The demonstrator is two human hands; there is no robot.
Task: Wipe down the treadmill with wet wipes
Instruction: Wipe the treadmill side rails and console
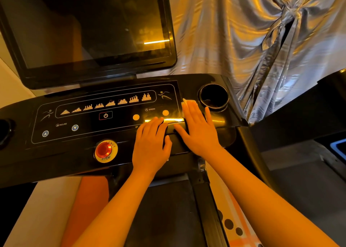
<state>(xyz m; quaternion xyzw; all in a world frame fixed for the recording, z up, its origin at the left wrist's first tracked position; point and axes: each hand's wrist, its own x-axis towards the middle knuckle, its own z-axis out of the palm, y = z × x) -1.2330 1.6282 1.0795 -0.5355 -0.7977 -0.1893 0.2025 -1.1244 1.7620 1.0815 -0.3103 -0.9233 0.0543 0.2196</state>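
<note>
While the left hand rests flat on the treadmill, the right hand presses a wet wipe down. Its fingers are straight.

Observed: left hand and right hand bare; forearms uncovered to frame edge. An orange-red cloth shows below, garment type indeterminate.

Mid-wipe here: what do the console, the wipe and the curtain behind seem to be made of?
Console: glossy black plastic, probably; it mirrors a bright light streak. Wipe: thin pale nonwoven-looking sheet, crumpled edge showing beyond the right hand; dampness can't be seen. Curtain: shiny silvery fabric or foil-like sheet, with soft folds and strong highlights.
</note>
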